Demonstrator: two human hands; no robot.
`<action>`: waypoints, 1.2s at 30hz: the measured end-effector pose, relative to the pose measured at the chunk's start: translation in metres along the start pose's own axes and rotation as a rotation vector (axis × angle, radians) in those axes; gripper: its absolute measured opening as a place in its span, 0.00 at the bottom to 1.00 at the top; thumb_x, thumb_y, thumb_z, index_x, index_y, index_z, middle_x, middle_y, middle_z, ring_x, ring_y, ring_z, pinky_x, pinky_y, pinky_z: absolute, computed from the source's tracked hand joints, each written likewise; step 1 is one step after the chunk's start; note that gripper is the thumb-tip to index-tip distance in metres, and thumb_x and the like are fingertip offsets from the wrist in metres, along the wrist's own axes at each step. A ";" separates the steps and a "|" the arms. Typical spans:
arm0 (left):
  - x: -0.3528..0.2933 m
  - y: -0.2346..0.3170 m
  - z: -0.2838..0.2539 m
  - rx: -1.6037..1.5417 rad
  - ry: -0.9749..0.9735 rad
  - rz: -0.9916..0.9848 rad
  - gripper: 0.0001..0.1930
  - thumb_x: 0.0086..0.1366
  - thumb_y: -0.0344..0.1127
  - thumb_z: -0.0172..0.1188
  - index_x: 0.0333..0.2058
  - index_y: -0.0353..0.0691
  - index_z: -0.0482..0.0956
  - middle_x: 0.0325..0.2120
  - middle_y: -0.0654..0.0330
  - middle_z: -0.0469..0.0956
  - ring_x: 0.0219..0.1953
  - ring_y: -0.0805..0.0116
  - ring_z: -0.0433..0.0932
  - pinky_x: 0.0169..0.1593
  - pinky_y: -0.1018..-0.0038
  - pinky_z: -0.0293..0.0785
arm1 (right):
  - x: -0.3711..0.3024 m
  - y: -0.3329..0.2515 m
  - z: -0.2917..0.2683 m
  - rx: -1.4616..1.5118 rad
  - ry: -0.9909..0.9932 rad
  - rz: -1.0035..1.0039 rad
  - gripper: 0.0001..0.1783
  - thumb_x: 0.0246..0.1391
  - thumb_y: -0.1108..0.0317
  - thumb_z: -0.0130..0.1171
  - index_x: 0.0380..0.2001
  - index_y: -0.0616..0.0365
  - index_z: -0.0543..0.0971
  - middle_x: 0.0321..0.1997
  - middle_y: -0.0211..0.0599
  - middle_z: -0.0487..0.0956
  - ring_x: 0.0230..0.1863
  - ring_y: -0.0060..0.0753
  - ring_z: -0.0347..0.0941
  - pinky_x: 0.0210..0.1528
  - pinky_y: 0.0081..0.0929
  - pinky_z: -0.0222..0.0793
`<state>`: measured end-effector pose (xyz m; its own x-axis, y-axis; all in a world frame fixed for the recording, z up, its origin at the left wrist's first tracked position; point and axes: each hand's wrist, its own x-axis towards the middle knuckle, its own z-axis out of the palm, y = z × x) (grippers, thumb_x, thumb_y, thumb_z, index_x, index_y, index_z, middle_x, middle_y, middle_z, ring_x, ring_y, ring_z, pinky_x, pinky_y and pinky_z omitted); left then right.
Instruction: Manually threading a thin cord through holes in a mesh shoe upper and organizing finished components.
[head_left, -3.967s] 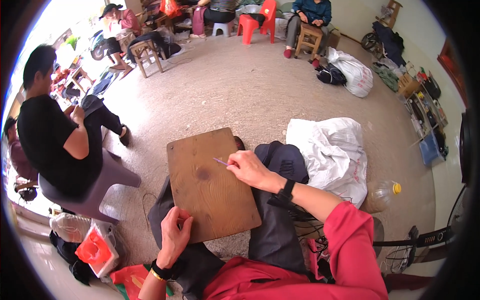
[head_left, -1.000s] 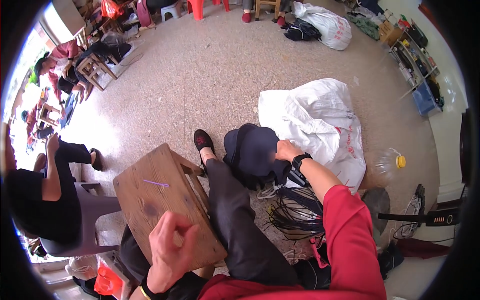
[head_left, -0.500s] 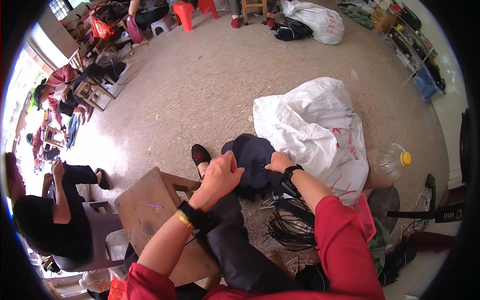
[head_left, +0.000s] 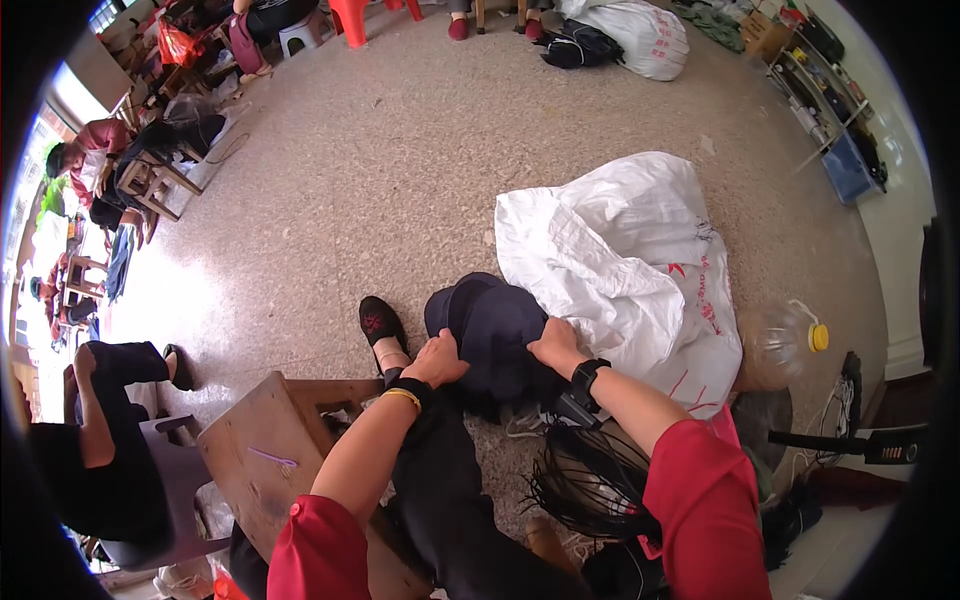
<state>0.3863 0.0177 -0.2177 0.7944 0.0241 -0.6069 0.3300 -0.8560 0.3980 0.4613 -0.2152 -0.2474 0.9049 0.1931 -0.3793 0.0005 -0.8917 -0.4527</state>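
Observation:
A dark navy cap (head_left: pixel 505 335) lies over my knee, with what looks like another cap's brim showing behind it. My left hand (head_left: pixel 438 360) grips its left edge, fingers curled and thumb on top. On the opposite edge my right hand (head_left: pixel 557 346) pinches the fabric in the same way. The fingertips under the cloth are hidden. Just below my right wrist hangs a bundle of thin black cords (head_left: pixel 585 470). Beside my left forearm stands a wooden stool (head_left: pixel 240 490), and on it lies a thin purple tool (head_left: pixel 272 457) with a looped end.
A large white woven sack (head_left: pixel 620 260) spreads on the floor beyond my right hand. A clear plastic jug (head_left: pixel 785 335) with a yellow cap stands right of it. At left a person (head_left: pixel 75 480) in black sits on a grey chair. A shelf (head_left: pixel 815 100) stands far right.
My left hand was raised above the cap in a pinch; it has come down onto the cap's left edge. The right hand still holds its side. The view has shifted slightly.

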 end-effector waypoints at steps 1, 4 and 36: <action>0.004 -0.007 0.002 0.006 -0.032 -0.011 0.39 0.59 0.47 0.70 0.56 0.20 0.64 0.48 0.28 0.79 0.57 0.36 0.78 0.60 0.56 0.76 | 0.002 -0.003 0.001 0.016 -0.049 0.083 0.18 0.46 0.68 0.69 0.37 0.72 0.84 0.46 0.63 0.84 0.53 0.60 0.81 0.57 0.45 0.77; 0.020 -0.017 0.010 0.001 -0.062 -0.007 0.44 0.57 0.50 0.72 0.57 0.18 0.60 0.46 0.28 0.79 0.55 0.36 0.79 0.60 0.57 0.77 | 0.014 0.013 0.013 0.070 -0.079 0.188 0.21 0.45 0.70 0.66 0.43 0.72 0.82 0.48 0.62 0.83 0.55 0.59 0.80 0.58 0.43 0.75; 0.067 -0.052 0.045 -0.365 0.119 -0.131 0.47 0.45 0.44 0.82 0.60 0.23 0.69 0.53 0.37 0.80 0.59 0.41 0.78 0.61 0.60 0.77 | 0.010 0.016 0.051 0.183 0.017 -0.144 0.18 0.50 0.75 0.62 0.43 0.68 0.70 0.43 0.66 0.78 0.52 0.68 0.75 0.56 0.56 0.70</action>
<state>0.3997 0.0409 -0.3099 0.7802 0.1985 -0.5932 0.5744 -0.6029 0.5537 0.4487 -0.2064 -0.2995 0.9079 0.3051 -0.2875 0.0543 -0.7657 -0.6409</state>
